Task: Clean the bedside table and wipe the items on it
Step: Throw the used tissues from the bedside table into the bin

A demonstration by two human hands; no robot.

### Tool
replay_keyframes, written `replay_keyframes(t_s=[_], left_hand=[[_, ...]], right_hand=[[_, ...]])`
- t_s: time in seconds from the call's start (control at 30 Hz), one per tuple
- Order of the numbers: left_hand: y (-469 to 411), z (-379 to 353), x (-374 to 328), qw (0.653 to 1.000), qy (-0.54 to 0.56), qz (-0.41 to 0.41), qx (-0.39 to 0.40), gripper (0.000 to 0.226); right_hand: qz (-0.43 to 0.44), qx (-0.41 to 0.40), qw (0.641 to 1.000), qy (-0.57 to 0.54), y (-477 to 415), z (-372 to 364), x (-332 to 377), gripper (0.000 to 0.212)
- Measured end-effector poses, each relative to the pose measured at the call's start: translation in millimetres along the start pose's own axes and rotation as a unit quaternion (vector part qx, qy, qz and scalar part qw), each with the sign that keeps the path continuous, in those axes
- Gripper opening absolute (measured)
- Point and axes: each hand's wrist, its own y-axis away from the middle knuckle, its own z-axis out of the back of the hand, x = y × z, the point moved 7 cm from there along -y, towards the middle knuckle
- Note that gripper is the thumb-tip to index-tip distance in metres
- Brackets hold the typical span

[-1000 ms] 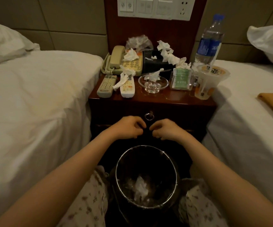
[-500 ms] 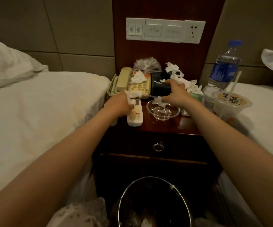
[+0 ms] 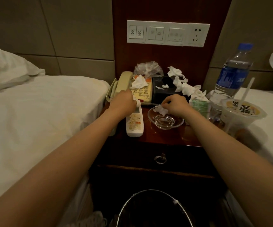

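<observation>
Pinching a tissue point(image 3: 161, 109) at the ashtray point(image 3: 165, 122) rim on the table point(image 3: 165, 138), the right hand point(image 3: 175, 106) may drag the glass askew; the left hand point(image 3: 122, 104) curls round a scrap point(image 3: 138, 102) atop the remote point(image 3: 135, 124).

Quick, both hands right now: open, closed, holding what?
Left hand: grips a small white tissue wad.
Right hand: pinches a crumpled white tissue over the clear glass dish.

Glossy dark wood bedside table point(image 3: 163, 138); clear glass ashtray point(image 3: 165, 120); crumpled paper tissues point(image 3: 181, 86); plastic remote point(image 3: 135, 123)
</observation>
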Motion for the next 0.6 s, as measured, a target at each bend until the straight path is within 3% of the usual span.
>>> replay_keyframes(t_s=[0.2, 0.3, 0.53, 0.6], left_hand=[[-9.9, -12.8, 10.2, 0.991, -0.129, -0.009, 0.022, 0.031], [-8.4, -12.8, 19.6, 0.990, -0.142, 0.005, 0.018, 0.033], [-1.7, -7.6, 17.8, 0.999, -0.002, -0.001, 0.042, 0.021], [1.1, -0.8, 15.3, 0.999, 0.027, 0.002, 0.016, 0.019]], right_hand=[[-0.028, -0.157, 0.982, -0.100, 4.4, 19.9, -12.0, 0.028], [-0.024, -0.174, 0.975, -0.134, 7.8, 24.6, -13.4, 0.025], [-0.024, -0.197, 0.957, -0.213, 21.5, 39.0, -7.8, 0.019], [-0.020, -0.192, 0.953, -0.235, 24.8, 39.8, -7.3, 0.018]])
